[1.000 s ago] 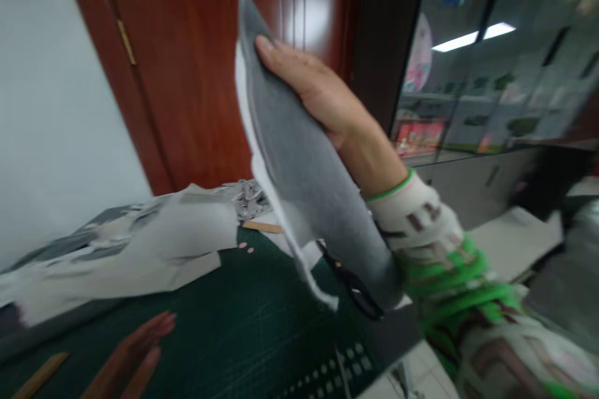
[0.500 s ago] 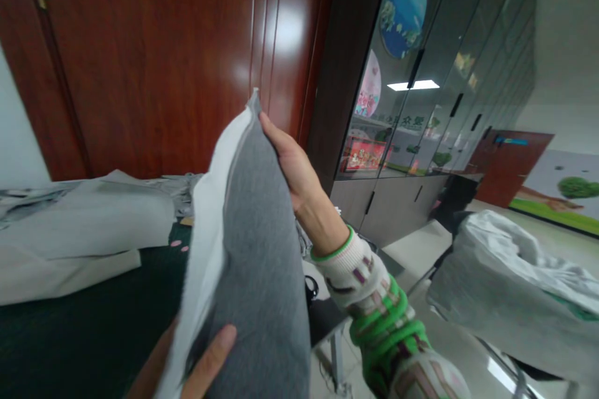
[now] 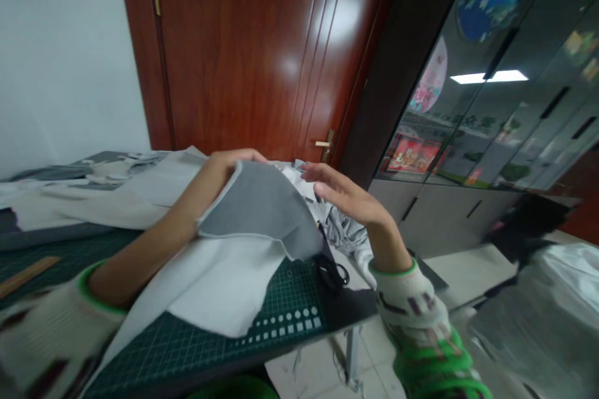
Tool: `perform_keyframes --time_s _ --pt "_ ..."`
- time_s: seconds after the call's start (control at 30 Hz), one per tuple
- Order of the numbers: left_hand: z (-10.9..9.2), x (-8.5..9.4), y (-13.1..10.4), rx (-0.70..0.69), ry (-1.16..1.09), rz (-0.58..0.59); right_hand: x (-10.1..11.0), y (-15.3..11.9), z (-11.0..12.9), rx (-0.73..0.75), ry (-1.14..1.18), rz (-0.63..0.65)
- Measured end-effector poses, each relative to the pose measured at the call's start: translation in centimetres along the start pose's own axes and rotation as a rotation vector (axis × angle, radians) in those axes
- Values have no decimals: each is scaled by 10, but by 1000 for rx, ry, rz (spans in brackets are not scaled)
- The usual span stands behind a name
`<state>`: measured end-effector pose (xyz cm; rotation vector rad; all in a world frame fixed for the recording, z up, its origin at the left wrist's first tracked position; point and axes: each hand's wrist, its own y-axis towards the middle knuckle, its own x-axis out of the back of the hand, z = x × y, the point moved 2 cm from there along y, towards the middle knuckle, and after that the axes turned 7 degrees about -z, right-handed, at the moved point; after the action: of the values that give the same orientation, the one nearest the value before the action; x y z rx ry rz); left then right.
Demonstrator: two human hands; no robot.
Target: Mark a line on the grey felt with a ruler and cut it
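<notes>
A grey fabric piece with a white underside (image 3: 262, 202) is bent over above the green cutting mat (image 3: 299, 287), its grey face toward me and a white part hanging below. At its upper left edge is my left hand (image 3: 231, 159), holding the cloth, with the fingertips partly hidden behind it. To the right of the fabric, my right hand (image 3: 344, 193) is raised with its fingers stretched out and apart from the cloth. Black-handled scissors (image 3: 333, 274) lie near the mat's right edge, just below the fabric's right corner.
Pale and grey fabric pieces (image 3: 140, 190) are spread over the table's left side, near a wooden strip (image 3: 28, 274). Crumpled grey cloth (image 3: 344, 227) lies at the right. Behind stands a brown door (image 3: 234, 62); dark glass cabinets (image 3: 468, 112) line the right.
My right hand has let go of the fabric's top corner and opened. My left hand has moved up to the cloth's far edge, and the piece has come lower over the mat. The view has turned left.
</notes>
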<state>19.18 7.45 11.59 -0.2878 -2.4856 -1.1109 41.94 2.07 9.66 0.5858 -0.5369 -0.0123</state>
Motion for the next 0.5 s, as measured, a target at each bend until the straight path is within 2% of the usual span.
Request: perform_keyframes --time_s 0.07,0.17,0.23,0.3,0.37,0.5 --pt "-13 -6 14 -44 85 49 -27 -4 13 87 23 61" --pt "-25 -17 25 -114 207 66 -59 -4 29 172 -63 -204" --pt "-29 -22 26 -146 259 75 -71 -3 34 201 -109 -348" --pt "-29 -23 27 -158 299 76 -75 -1 35 242 -145 -383" --pt "-27 -20 28 -140 317 62 -72 -1 34 267 -189 -365" --pt "-13 -14 20 1 11 118 -60 -1 27 226 -202 -308"
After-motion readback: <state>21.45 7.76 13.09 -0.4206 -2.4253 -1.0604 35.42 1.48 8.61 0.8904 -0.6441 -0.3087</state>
